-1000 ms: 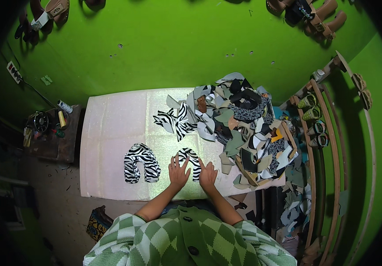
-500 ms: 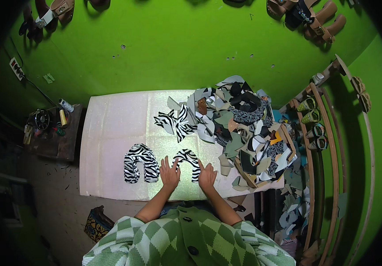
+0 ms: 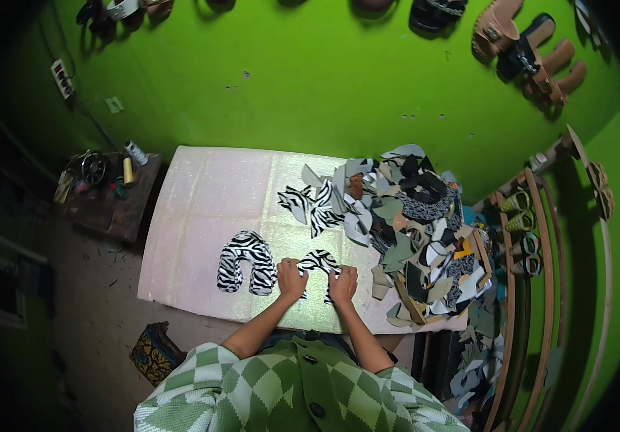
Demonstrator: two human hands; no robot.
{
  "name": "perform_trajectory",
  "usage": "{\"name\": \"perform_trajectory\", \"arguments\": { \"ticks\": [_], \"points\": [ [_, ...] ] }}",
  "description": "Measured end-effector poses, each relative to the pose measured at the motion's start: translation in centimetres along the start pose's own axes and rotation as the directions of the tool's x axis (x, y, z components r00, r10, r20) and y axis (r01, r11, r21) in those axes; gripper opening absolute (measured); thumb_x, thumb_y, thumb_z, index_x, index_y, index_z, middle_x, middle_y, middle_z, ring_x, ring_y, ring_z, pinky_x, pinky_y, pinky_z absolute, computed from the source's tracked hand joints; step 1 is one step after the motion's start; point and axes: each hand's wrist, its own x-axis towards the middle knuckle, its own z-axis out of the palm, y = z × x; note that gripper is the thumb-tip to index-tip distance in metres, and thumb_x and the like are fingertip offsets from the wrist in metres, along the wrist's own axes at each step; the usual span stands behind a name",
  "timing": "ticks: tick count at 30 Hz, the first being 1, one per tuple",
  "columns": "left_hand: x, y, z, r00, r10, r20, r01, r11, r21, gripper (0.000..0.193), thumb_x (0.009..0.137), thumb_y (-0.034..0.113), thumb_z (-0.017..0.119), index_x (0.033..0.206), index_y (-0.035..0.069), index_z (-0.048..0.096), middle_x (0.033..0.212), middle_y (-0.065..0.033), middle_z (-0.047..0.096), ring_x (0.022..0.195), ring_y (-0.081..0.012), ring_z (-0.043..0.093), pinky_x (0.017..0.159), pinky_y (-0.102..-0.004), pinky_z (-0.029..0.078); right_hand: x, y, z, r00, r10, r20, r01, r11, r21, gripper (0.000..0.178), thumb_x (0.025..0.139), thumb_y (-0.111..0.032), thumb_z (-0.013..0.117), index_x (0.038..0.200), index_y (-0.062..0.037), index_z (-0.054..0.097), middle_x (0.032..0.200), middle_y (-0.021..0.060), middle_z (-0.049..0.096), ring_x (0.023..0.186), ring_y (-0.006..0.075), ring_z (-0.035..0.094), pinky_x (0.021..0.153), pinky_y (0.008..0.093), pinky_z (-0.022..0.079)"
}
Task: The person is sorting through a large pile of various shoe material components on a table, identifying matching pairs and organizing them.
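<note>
A U-shaped zebra-print piece (image 3: 318,258) lies on the pale table, its curve facing the wall. My left hand (image 3: 291,281) has its fingers curled in at the piece's left leg, and my right hand (image 3: 342,285) grips the right leg the same way. Parts of both legs are hidden under my fingers. Just left of my left hand sits a thick stack of U-shaped zebra-print pieces (image 3: 236,252). Farther back lie zebra-print offcuts (image 3: 324,213) with pointed ends.
A large heap of mixed scraps (image 3: 403,248) covers the table's right end. Wooden racks (image 3: 551,302) with sandals stand at the right. On the left, a small dark table (image 3: 119,216) holds thread spools (image 3: 128,171). Sandals (image 3: 493,29) hang on the green wall.
My fingers, stretched out beside the piece before, are now curled in on its legs. The whole view has shifted and tilted slightly.
</note>
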Motion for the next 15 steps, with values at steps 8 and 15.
{"name": "perform_trajectory", "arguments": {
  "ticks": [8, 15],
  "points": [
    [2.4, 0.6, -0.1, 0.896, -0.357, 0.263, 0.383, 0.922, -0.054, 0.040, 0.069, 0.033, 0.072, 0.094, 0.008, 0.053, 0.085, -0.0085, 0.062, 0.082, -0.0260, 0.061, 0.077, -0.0400, 0.045, 2.8, 3.7, 1.5, 0.994, -0.019, 0.110, -0.010, 0.968, 0.252, 0.032, 0.069, -0.021, 0.073, 0.086, -0.0023, 0.055, 0.064, 0.0063, 0.056, 0.058, 0.0186, 0.055, 0.057, 0.0295, 0.046],
    [2.7, -1.5, -3.5, 0.937, -0.284, 0.204, 0.348, 0.822, -0.450, 0.026, 0.071, 0.026, 0.071, 0.085, 0.006, 0.063, 0.078, -0.0076, 0.065, 0.071, -0.0187, 0.063, 0.064, -0.0294, 0.048, 4.4, 0.3, -2.8, 0.794, 0.041, 0.607, -0.486, 0.643, 0.592, 0.020, 0.078, -0.010, 0.065, 0.093, 0.0005, 0.056, 0.077, 0.0055, 0.061, 0.067, 0.0113, 0.057, 0.060, 0.0221, 0.046]
  ]
}}
